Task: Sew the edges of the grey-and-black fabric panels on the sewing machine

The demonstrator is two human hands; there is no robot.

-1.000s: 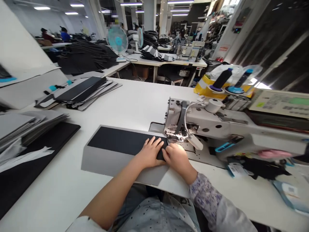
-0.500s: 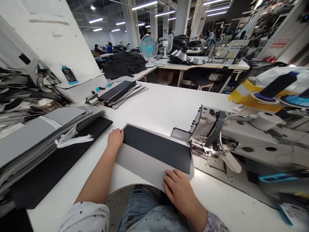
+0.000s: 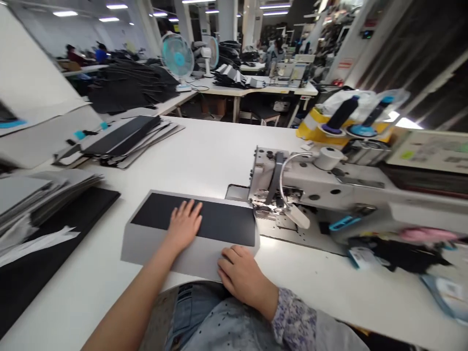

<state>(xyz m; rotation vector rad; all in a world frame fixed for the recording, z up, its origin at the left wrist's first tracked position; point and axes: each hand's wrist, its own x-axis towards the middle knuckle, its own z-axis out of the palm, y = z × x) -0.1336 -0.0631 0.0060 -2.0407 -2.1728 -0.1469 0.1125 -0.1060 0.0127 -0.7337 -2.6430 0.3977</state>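
Note:
A grey fabric panel (image 3: 146, 242) lies flat on the white table with a black strip (image 3: 223, 222) on top of it. Its right end reaches the needle area of a sewing machine (image 3: 270, 187). My left hand (image 3: 185, 226) rests palm down on the black strip, fingers spread. At the panel's near right part, my right hand (image 3: 246, 278) has its fingers bent together over the grey edge; the thumb side is partly hidden.
Stacked grey pieces (image 3: 47, 195) and a folded black piece (image 3: 84, 219) lie at left. Beyond them is a pile of dark panels (image 3: 124, 139). Thread cones (image 3: 341, 114) stand behind the machine. A blue-handled cutter (image 3: 343, 223) and dark scraps (image 3: 405, 256) are at right.
My left hand has left the panel's far left corner and now presses on the middle of the black strip. My right hand's fingers have curled more. The view has turned right.

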